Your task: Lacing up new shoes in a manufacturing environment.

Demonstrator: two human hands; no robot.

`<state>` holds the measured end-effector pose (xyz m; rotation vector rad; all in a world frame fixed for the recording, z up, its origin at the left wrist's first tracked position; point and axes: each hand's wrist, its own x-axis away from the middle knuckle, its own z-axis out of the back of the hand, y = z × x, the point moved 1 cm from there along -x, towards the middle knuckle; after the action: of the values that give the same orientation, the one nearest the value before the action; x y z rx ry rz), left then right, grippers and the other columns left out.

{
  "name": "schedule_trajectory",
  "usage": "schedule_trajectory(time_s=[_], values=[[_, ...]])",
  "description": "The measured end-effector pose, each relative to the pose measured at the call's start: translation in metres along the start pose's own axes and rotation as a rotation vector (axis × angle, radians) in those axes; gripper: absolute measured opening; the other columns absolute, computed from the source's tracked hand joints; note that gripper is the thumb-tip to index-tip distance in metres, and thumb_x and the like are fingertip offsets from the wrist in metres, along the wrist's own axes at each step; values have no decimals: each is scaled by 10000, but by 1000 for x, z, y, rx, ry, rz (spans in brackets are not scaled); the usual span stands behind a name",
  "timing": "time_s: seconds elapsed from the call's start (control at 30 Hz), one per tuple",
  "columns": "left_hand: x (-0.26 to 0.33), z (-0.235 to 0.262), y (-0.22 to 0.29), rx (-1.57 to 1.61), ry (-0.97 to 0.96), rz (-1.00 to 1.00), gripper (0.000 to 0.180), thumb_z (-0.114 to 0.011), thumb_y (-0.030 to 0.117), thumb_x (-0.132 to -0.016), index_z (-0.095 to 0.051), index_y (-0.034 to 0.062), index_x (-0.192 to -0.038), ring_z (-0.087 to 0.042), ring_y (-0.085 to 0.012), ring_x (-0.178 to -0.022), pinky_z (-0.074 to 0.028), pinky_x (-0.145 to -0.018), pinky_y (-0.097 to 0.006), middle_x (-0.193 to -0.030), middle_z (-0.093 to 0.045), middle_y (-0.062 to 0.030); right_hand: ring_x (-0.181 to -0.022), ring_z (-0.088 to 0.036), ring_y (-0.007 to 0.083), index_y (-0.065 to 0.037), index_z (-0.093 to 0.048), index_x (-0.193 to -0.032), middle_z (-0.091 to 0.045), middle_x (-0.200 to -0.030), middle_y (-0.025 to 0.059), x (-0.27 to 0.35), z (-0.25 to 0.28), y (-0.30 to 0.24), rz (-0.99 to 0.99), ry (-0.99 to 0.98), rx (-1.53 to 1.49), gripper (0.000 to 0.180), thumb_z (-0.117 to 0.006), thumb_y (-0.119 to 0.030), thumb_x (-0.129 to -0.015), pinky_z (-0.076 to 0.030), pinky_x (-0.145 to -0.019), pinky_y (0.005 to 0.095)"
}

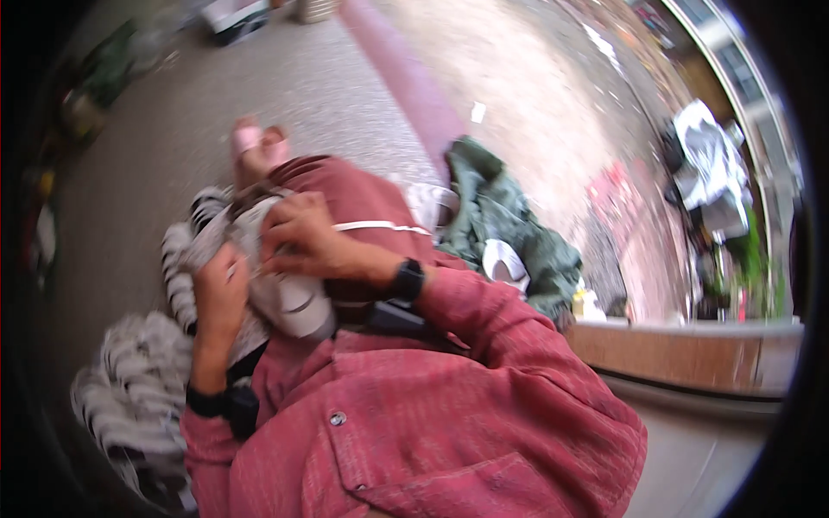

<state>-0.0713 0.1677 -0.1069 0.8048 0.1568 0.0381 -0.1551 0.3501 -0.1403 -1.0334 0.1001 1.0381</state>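
Observation:
Over my lap lies a pale, whitish-grey piece (298, 304) with a thin dark curved line; it looks like soft sheet material or a shoe part, but blur hides its kind. My left hand (221, 289) is closed at its left side, fingers pinched on the pale material. Just across from it, my right hand (302, 233) bends over the same piece with curled fingers and thumb drawn together; what lies between its fingertips is hidden. Along my left side runs a chain of whitish pieces with dark bands (179, 268), which continues into a heaped pile (134, 380) lower down.
Right of my knees, a crumpled dark green sheet (509, 216) carries a white curved piece (504, 263). A low brown wooden edge (665, 356) runs on the right. Silvery sheeting (708, 155) covers something farther off. A white and dark container (233, 19) stands ahead on the grey floor.

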Motion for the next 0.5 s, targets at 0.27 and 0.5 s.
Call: schedule_trajectory(time_s=[0.27, 0.5], values=[[-13, 8, 14, -333, -133, -29, 144, -509, 100, -883, -497, -24, -809, -538, -396, -720, -404, -620, -463, -754, -540, -210, -1010, -468, 184, -217, -673, -722, -536, -901, -53, 5, -14, 7, 16, 76, -118, 168, -788, -323, -661, -255, -897, 411], [-29, 38, 45, -217, -252, -283, 313, -655, 49, -760, -547, 9, -1050, -571, -292, -996, -457, -815, -355, -1158, -539, -122, -949, -503, 207, -211, -706, -727, -602, -879, -15, -9, 13, -2, 87, -17, -5, 114, -774, -273, -660, -302, -855, 411]])
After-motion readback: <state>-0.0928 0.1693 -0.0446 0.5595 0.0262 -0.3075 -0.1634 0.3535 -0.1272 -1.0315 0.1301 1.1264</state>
